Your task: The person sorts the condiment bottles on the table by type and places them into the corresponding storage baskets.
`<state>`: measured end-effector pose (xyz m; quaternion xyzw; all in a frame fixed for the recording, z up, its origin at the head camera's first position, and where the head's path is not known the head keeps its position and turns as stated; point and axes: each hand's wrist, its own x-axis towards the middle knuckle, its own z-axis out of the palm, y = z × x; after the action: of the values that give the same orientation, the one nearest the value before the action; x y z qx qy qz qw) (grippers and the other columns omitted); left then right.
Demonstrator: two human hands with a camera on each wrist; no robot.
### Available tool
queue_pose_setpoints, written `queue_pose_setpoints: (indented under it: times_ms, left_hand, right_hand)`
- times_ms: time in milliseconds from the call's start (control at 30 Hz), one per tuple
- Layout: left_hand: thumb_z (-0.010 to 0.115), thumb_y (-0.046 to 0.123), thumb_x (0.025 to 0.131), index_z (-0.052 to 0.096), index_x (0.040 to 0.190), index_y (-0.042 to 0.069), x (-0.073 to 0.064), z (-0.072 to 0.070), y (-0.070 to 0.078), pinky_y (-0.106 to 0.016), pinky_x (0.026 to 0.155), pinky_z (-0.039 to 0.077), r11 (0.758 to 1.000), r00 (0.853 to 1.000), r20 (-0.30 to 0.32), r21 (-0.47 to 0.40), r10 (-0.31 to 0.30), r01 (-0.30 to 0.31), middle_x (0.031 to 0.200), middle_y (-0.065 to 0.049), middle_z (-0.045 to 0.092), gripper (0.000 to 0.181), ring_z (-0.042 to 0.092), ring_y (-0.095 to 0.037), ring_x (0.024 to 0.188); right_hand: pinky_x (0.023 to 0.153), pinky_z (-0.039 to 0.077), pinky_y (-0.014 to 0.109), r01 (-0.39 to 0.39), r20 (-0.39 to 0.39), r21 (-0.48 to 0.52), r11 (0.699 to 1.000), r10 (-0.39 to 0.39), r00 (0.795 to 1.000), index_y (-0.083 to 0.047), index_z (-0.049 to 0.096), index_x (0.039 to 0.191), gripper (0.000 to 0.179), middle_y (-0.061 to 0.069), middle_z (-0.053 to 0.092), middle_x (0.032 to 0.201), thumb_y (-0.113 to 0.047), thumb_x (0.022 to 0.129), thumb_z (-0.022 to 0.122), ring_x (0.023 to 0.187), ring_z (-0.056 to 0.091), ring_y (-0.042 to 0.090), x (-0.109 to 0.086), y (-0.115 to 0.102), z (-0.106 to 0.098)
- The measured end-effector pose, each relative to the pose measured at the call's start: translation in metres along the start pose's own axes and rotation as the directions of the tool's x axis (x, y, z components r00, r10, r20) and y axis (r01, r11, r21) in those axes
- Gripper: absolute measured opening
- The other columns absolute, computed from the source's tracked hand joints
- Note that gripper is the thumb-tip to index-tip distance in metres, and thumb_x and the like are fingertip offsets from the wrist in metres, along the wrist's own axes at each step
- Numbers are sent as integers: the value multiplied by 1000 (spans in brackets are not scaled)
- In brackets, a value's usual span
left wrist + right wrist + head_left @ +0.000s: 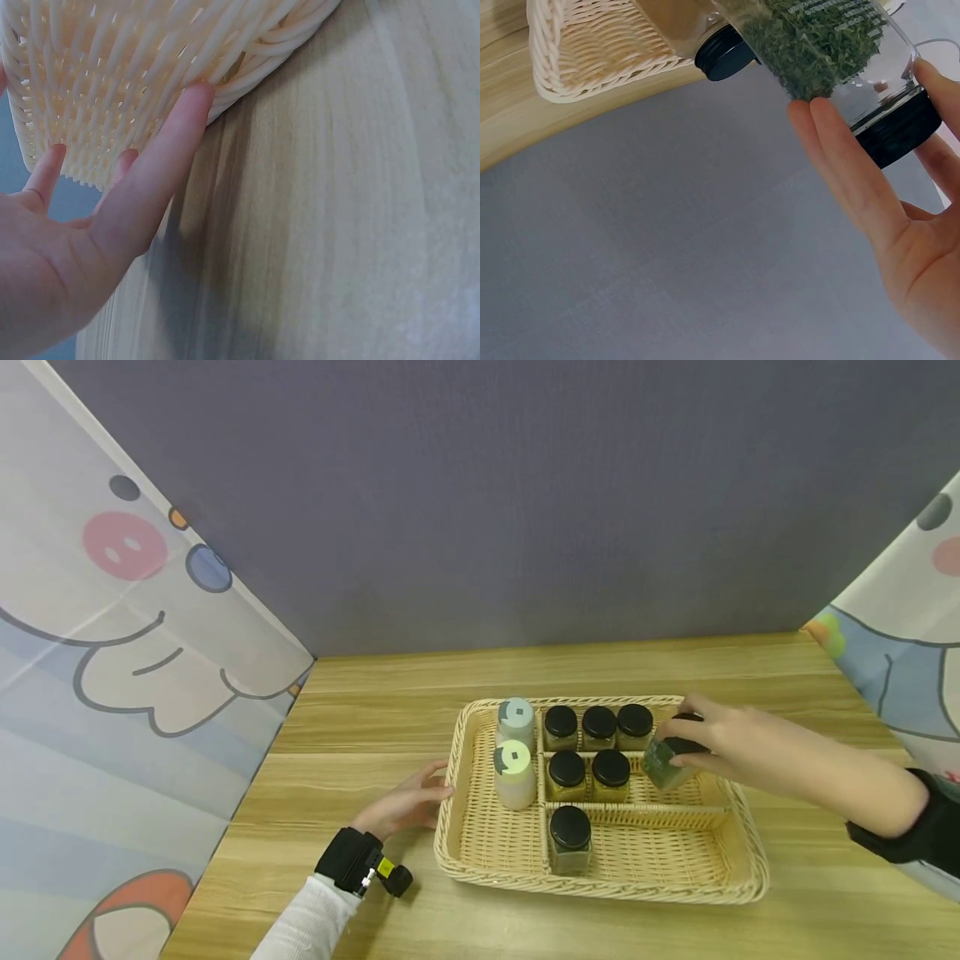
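Note:
My right hand (738,742) grips a glass spice jar of dried green herbs (663,767) with a black lid, tilted over the right end of the basket's middle compartment. In the right wrist view, fingers and thumb are around the jar (821,45) near its black lid (900,129). My left hand (405,802) touches the outside left wall of the woven basket (447,827); its fingertips rest on the weave (105,90) in the left wrist view. Two yellowish spice jars (611,775) stand in that middle compartment, left of the held jar.
Three black-lidded jars (598,727) stand in the back compartment, and one jar (570,839) in the front. Two white bottles, one with a blue top (516,713), one with a yellow top (513,777), occupy the left section. A grey wall (525,527) rises behind the wooden table (360,710).

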<state>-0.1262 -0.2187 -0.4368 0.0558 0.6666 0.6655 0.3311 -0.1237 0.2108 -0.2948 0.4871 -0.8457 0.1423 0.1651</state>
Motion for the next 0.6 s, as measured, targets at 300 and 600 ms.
queue_pose_setpoints:
  times_ms: [300,600]
  left_hand:
    - [55,24,85,21,133,15,-1,0,0,-52,81,48,999,999,35,3,35,-35,121,-18,44,60,50,-32,102]
    - [50,14,88,21,133,14,-2,2,2,-53,81,48,1000,1000,-8,-8,-6,6,122,-20,44,54,50,-33,102]
  right_hand:
    - [31,35,11,6,36,8,1000,-6,999,-15,60,96,25,4,45,87,-34,80,58,47,33,-7,-2,-12,4]
    - [33,34,7,54,37,-9,999,-54,998,-15,59,96,24,2,42,85,-35,83,56,45,33,-7,-3,-23,8]
